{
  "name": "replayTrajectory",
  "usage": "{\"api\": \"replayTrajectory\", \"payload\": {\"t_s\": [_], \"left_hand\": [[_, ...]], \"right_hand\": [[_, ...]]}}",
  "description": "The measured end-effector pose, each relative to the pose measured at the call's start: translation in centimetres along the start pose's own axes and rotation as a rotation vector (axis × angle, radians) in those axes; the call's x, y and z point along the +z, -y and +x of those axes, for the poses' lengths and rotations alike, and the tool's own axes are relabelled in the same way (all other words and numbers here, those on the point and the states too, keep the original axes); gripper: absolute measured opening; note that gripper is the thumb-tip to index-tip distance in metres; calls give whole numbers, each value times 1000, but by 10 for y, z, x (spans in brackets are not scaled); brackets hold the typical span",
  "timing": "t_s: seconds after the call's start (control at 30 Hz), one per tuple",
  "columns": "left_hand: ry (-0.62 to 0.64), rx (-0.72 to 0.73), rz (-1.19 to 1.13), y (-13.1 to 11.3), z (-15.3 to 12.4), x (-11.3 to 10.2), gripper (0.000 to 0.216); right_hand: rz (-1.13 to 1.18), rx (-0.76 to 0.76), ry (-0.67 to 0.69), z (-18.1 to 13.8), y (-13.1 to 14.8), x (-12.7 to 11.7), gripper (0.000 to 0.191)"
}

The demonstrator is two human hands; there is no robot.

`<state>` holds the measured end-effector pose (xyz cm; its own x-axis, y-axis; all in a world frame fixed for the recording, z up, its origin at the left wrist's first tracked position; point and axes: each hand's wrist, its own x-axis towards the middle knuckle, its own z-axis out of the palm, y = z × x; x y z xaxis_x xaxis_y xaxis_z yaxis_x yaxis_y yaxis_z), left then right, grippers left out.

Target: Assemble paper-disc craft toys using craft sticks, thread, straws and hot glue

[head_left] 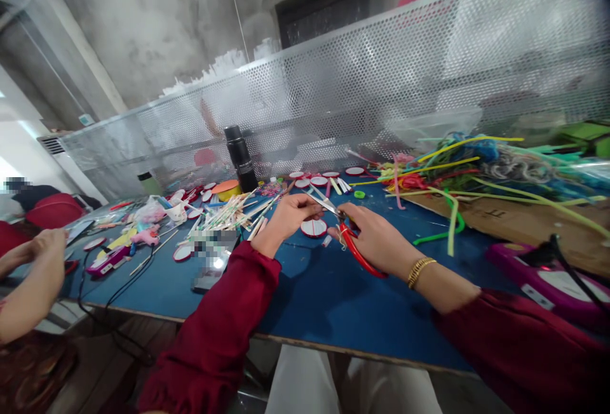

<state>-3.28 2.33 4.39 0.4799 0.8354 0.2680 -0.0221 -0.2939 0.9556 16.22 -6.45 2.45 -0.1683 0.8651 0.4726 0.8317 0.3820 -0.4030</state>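
Over the blue table, my right hand (369, 233) is wrapped round a pair of scissors (353, 250) with red handles. The metal blades point up and left, parted, towards the fingertips of my left hand (296, 216). That hand is closed in a pinch; whatever it grips is too small and blurred to make out. Below the blades lies a round white disc with a red rim (314, 228). A short pale strip (326, 241) shows by the right fingers. More red-rimmed discs (318, 181) lie farther back, near a green ring (359, 194).
A black bottle (241, 160) stands behind a pile of paper sticks (222, 218). Colourful pipe cleaners (448, 166) heap up at right, with a purple device (548, 280) nearer. A phone-like slab (210, 274) lies by my left forearm. Another person's hands (42, 261) work at far left.
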Motion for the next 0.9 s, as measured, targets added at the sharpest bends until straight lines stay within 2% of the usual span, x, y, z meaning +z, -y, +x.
{"api": "replayTrajectory", "payload": {"t_s": [0.4, 0.6, 0.9], "left_hand": [[21, -7, -12, -3, 0, -1, 21], [5, -19, 43, -1, 0, 1, 18], [-45, -7, 107, 5, 1, 14, 11]], "right_hand": [[125, -3, 39, 2, -1, 0, 35], [141, 79, 68, 0, 7, -4, 25], [134, 152, 100, -1, 4, -3, 25]]}}
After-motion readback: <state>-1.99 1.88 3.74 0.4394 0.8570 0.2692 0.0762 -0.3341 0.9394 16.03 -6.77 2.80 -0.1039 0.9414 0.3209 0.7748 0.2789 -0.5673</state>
